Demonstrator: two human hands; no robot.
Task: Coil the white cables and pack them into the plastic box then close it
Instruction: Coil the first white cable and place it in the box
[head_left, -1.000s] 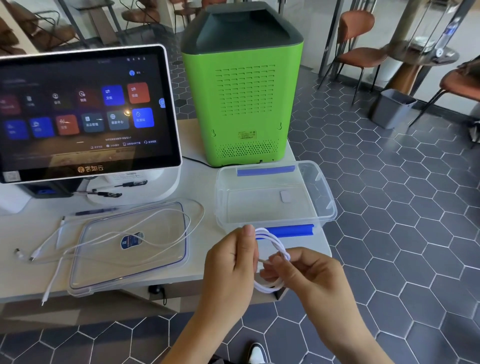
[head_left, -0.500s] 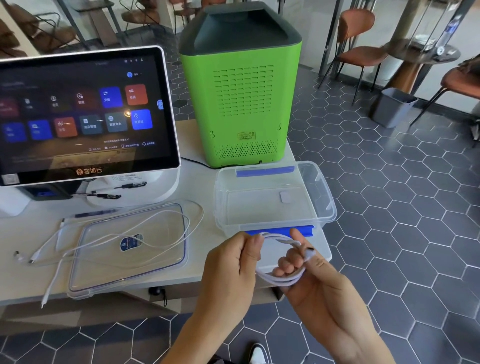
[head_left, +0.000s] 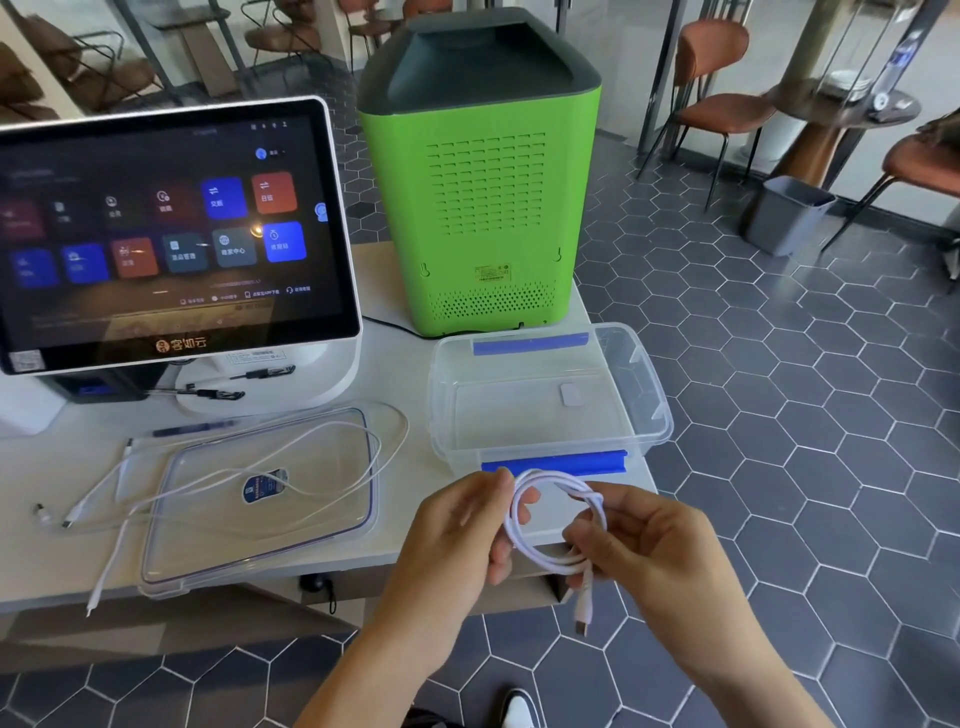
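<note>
Hanging loose now below the right hand (head_left: 654, 551), the plug end shows 1 white cable (head_left: 550, 519) is nearly coiled, both hands' fingers pinching its loops just in front of the open plastic box (head_left: 644, 395) at lower centre.

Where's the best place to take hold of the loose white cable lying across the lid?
Probably the connector end of the loose white cable, from the near left: it overhangs the table edge, clear of the lid, so a pinch grip fits around it.
</note>
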